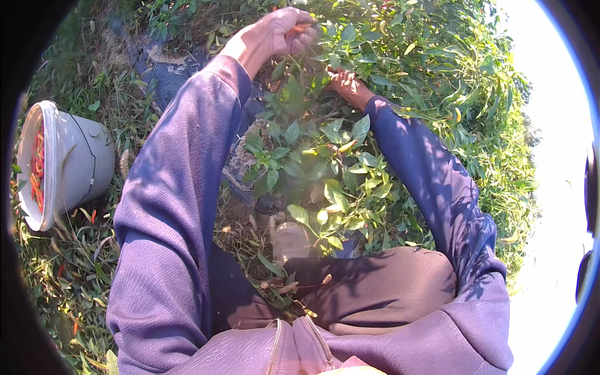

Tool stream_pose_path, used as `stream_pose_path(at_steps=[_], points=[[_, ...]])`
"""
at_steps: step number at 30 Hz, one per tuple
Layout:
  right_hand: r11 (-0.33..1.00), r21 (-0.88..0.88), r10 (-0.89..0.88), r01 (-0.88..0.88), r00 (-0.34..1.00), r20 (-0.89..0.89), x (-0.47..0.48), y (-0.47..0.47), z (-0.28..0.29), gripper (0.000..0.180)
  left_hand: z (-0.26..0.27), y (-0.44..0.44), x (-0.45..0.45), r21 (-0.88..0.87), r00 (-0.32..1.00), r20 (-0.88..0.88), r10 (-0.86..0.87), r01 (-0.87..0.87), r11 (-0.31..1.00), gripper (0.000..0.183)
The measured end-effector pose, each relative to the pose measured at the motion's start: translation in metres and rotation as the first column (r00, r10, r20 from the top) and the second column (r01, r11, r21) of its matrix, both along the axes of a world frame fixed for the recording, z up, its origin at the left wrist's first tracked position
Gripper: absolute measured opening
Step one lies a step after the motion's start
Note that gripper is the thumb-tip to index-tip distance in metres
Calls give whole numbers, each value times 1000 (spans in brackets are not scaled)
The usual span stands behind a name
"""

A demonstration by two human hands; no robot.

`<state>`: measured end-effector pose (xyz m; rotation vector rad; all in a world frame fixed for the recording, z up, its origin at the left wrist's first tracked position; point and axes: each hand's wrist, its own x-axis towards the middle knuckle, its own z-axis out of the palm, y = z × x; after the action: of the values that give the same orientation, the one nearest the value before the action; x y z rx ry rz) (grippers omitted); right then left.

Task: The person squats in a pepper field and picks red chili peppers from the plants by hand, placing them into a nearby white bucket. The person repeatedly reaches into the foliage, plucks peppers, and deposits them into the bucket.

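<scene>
My left hand (286, 35) is raised at the top of the view, its fingers curled around an orange-red chili pepper (300, 29). Lower and to the right, my right hand (349, 86) reaches in among the leaves of a chili pepper plant (349, 44). Leaves and shadow hide its fingertips, so I cannot tell whether they grip anything. Between my forearms grows another leafy pepper plant (333, 136), bearing a yellow-orange pepper (348, 146).
At the left, a white plastic bucket (86, 150) lies tilted in the grass with many red and orange peppers (37, 164) inside. Dark plastic mulch film (171, 77) covers soil beyond my left forearm. My shoe (289, 241) rests below the plants. Loose peppers (93, 216) lie beside the bucket.
</scene>
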<state>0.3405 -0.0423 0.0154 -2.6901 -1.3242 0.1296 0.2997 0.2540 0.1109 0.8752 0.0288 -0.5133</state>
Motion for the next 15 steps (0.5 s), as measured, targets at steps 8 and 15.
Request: stream_pose_path(at_steps=[8,15], points=[[358,560,206,747,522,-828,14,-38,76,38,-39,67,-22,240,930,73,361,-368,898,15],[132,432,231,892,396,-888,3,-69,97,38,-42,71,-44,428,954,-9,300,-267,863,10]])
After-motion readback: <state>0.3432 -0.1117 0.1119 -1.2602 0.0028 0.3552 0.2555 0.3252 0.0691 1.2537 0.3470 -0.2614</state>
